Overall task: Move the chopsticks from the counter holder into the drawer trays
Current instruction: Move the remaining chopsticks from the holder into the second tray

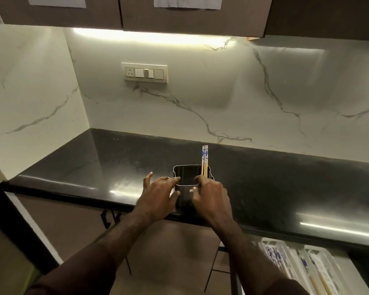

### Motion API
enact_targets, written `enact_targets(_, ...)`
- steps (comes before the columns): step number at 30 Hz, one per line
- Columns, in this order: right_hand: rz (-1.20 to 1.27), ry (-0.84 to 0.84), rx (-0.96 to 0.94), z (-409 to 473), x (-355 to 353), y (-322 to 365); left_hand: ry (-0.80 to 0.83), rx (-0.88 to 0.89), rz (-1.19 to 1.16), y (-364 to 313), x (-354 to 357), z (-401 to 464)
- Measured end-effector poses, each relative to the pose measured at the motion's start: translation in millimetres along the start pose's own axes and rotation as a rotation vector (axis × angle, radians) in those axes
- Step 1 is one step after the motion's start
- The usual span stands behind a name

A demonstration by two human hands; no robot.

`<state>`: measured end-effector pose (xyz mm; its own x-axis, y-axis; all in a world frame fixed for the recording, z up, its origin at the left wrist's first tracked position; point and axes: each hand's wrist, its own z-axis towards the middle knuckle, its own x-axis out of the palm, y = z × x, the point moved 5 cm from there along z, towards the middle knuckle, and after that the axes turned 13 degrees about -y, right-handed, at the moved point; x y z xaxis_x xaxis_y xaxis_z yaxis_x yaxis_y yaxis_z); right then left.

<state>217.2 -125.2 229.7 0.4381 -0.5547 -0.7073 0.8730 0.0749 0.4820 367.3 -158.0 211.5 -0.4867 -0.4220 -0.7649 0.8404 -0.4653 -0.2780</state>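
A dark square holder [186, 175] stands near the front edge of the black counter [264, 182]. Two wooden chopsticks [204, 159] with blue-and-white patterned tops stand upright at its right side. My right hand [211, 198] is closed around their lower part at the holder's rim. My left hand [158, 193] rests against the holder's left wall with fingers spread. At the lower right, the open drawer holds white trays [294, 267] with more patterned chopsticks lying in them.
A marble backsplash with a switch panel [144, 72] rises behind the counter. Dark wall cabinets [136, 11] hang overhead. A closed drawer front with a black handle [104, 218] is below the counter on the left.
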Motion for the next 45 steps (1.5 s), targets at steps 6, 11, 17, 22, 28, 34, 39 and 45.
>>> enact_targets(6,0.039,0.072,0.038,36.9,36.2,-28.2,0.028,-0.03,0.0,12.8,44.1,37.1)
enact_targets(11,0.069,0.111,0.064,57.9,52.8,-47.7,0.071,-0.048,-0.019,18.7,71.8,59.5)
enact_targets(17,0.052,0.097,0.105,70.9,68.2,-60.8,0.124,-0.046,-0.075,24.5,98.7,83.9)
enact_targets(22,0.01,0.08,0.156,80.1,78.4,-64.8,0.155,-0.024,-0.137,32.4,117.8,107.6)
enact_targets(28,-0.094,0.071,0.313,91.1,85.3,-64.4,0.172,0.029,-0.253,36.1,135.2,155.5)
enact_targets(34,-0.16,0.06,0.431,98.5,91.2,-64.2,0.264,-0.056,-0.463,34.2,157.4,187.4)
enact_targets(39,-0.199,0.036,0.442,104.7,96.7,-62.9,0.331,-0.275,-0.667,32.1,183.4,198.3)
enact_targets(45,-0.211,0.056,0.464,112.7,104.2,-66.6,0.354,-0.471,-0.788,34.1,198.3,204.2)
